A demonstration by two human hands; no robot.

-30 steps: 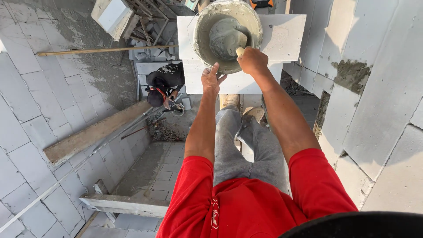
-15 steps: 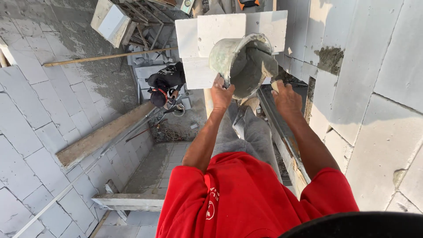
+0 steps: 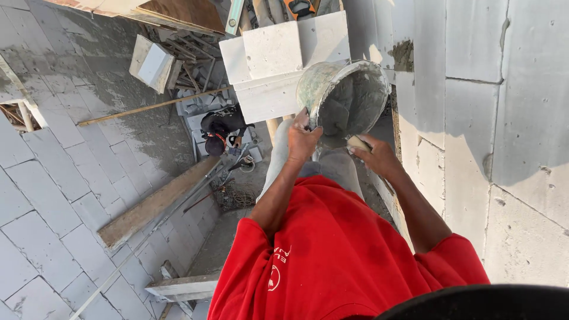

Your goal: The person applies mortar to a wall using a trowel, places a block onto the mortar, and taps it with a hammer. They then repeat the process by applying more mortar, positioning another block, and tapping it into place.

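A grey bucket [image 3: 347, 95] smeared with wet mortar hangs tilted, its mouth turned toward me and the right-hand wall. My left hand [image 3: 303, 141] grips its near rim. Just below the bucket's mouth, my right hand [image 3: 378, 157] is closed around a pale wooden handle [image 3: 358, 143]; the rest of that tool is hidden inside the bucket. Red sleeves cover both my upper arms, and my grey trouser legs [image 3: 332, 169] show under the bucket.
White building blocks [image 3: 278, 65] are stacked beyond the bucket. A block wall [image 3: 474, 130] with a mortar patch [image 3: 403, 55] rises on the right. Far below, a person in dark clothes [image 3: 220, 131] crouches near a wooden plank [image 3: 155, 204] and a long pole [image 3: 148, 107].
The bucket has gone from upright on the white blocks to tilted, moving right toward the wall. My right hand dropped from its rim to below the mouth.
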